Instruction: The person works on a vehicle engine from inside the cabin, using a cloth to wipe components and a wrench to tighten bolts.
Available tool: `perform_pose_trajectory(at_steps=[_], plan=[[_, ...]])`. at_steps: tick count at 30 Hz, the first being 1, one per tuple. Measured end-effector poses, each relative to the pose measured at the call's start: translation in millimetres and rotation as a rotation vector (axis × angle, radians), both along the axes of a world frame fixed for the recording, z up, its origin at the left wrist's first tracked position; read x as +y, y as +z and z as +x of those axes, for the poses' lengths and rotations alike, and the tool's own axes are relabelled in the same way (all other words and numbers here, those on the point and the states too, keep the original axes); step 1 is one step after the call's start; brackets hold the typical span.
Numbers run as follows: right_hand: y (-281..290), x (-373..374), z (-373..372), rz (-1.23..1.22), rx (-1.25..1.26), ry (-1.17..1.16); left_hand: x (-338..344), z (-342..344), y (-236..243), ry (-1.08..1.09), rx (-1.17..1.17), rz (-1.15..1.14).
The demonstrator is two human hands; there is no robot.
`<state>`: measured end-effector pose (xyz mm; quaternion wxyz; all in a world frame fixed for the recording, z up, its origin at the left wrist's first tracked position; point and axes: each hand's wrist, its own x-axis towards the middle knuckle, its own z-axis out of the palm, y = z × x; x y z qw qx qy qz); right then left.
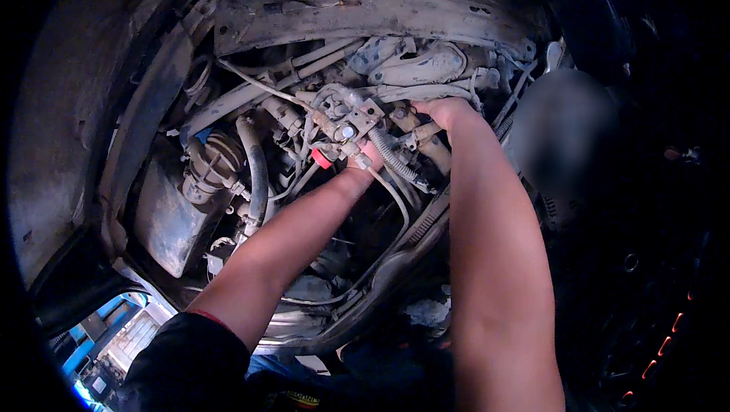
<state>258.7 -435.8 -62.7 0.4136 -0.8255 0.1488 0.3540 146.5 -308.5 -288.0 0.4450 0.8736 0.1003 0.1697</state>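
Both my arms reach into a dusty engine bay. My left hand [368,156] is under a cluster of valves and pipe fittings [347,132], beside a red cap [321,158]; its fingers are hidden behind the fittings. Farther right, my right hand [450,113] reaches in beside a metal bracket [370,108] and below a thick grey hose [422,91]. The thumb side shows, bent toward the fittings, but most fingertips are covered, so its grip is unclear. A ribbed conduit [398,160] runs down between my two hands.
At left stand a round ribbed canister [217,165], a thick curved hose [252,157] and a boxy metal tank [169,210]. A broad dusty panel [372,9] spans the far side. A blurred grey oval [561,134] lies right of my right arm. Deep shadow covers the right side.
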Motion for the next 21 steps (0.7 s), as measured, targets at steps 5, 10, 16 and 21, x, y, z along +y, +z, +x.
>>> perform_pose_trajectory(at_steps=[5, 10, 16, 21], plan=[[-33, -12, 10, -0.128, -0.157, 0.207, -3, 1, 24, 0.02, 0.078, -0.519], [-38, -13, 5, -0.212, -0.213, 0.275, 2, -10, 56, -0.111, 0.43, -0.2], [10, -2, -3, 0.011, -0.022, 0.029, 5, -3, 47, -0.151, 0.339, -0.026], [21, 6, -5, -0.061, -0.044, -0.019, -4, -7, 24, -0.208, 0.373, 0.051]])
